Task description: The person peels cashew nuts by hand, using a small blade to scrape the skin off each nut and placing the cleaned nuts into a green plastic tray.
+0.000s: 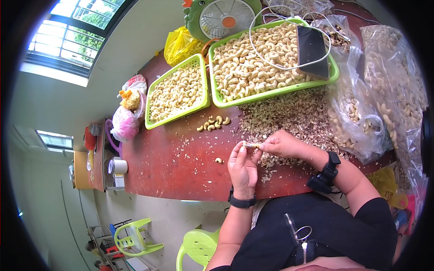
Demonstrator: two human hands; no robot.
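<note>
My left hand (244, 168) is closed, fingertips pinching a pale cashew nut (245, 143) over the front of the red table. From the right, my right hand (284, 144) grips a slim, small knife (256, 145) with a yellowish handle; its tip meets the nut between the hands. Fingers partly cover both items. Beyond my hands lies a little group of cashews (213, 123), and a single cashew (219, 160) rests left of my left hand. Heaped peel scraps (289, 119) spread behind and beneath my right hand.
A large green basket (271, 92) and a smaller green basket (178, 116) hold cashews. A phone (312, 50) with a white cable lies on the large one. Plastic bags of cashews (393, 77) stand right. A green fan (226, 20) is behind; a green chair (201, 246) is below.
</note>
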